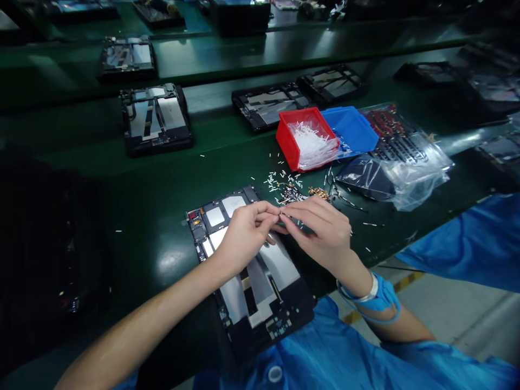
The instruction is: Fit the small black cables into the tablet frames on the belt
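Note:
An opened tablet [260, 287] lies tilted on the green bench in front of me, its silver battery plates and small circuit boards showing. Above its upper half, my left hand [254, 227] and my right hand [319, 227] meet fingertip to fingertip. Both are closed in a pinch around something too small to make out. Just beyond the fingers lies a loose pile of small white strips [273, 181], dark thin pieces [290, 193] and gold-coloured parts [319, 193]. A blue band [384, 298] circles my right wrist.
Behind the pile stand a red bin [286, 142] of white strips and a blue bin [355, 130]. Right of them lies a clear plastic bag [406, 162] of parts. Further opened tablets [156, 116] rest beyond. A blue sleeve [471, 238] shows at the right.

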Demonstrator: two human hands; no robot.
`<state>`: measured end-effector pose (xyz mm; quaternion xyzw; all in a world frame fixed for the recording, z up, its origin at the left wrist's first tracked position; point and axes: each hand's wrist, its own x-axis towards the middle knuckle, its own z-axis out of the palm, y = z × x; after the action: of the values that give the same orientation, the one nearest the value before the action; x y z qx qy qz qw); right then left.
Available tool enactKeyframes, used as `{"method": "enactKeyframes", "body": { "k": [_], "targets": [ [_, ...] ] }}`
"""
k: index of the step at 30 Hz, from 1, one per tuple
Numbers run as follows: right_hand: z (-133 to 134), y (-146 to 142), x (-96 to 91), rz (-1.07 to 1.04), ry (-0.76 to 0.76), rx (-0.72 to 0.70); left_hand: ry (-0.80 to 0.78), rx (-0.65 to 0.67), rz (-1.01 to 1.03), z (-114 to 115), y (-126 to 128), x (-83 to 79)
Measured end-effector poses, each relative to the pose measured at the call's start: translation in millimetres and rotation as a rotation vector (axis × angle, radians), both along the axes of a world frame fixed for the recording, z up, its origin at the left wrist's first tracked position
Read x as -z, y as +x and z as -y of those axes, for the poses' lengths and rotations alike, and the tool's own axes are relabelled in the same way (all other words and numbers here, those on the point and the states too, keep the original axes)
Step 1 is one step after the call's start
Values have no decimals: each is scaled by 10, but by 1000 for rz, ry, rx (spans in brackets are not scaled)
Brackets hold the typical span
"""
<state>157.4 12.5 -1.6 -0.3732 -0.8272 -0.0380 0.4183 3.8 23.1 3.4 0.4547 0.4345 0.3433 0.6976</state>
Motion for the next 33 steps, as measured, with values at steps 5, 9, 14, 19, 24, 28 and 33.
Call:
{"method": "enactKeyframes", "body": {
  "k": [5, 9, 14, 19, 24, 28, 33],
  "targets": [
    [-206, 136, -173, -3, 34, 140, -60, -22, 21, -46, -39, -5],
    [-664, 455, -335, 20, 75, 432, -39, -39, 74, -100, -96, -41],
    [-796, 494, -269, 174, 59, 254, -87, -23, 136, -141, -120, -32],
    [-517, 263, -110, 154, 63, -119, -109, 73, 184, -114, -154, -50],
    [-558, 310, -22, -30, 48, 0, 133, -20, -75, -450, -238, -174],
    [-599, 411, 23, -86, -22, -4, 227, -442, -432, -1319, -164, -165],
    [-528, 467, 11, -132, -50, -17, 23, -597, -545, -2302, 60, -51]
  ]
}}
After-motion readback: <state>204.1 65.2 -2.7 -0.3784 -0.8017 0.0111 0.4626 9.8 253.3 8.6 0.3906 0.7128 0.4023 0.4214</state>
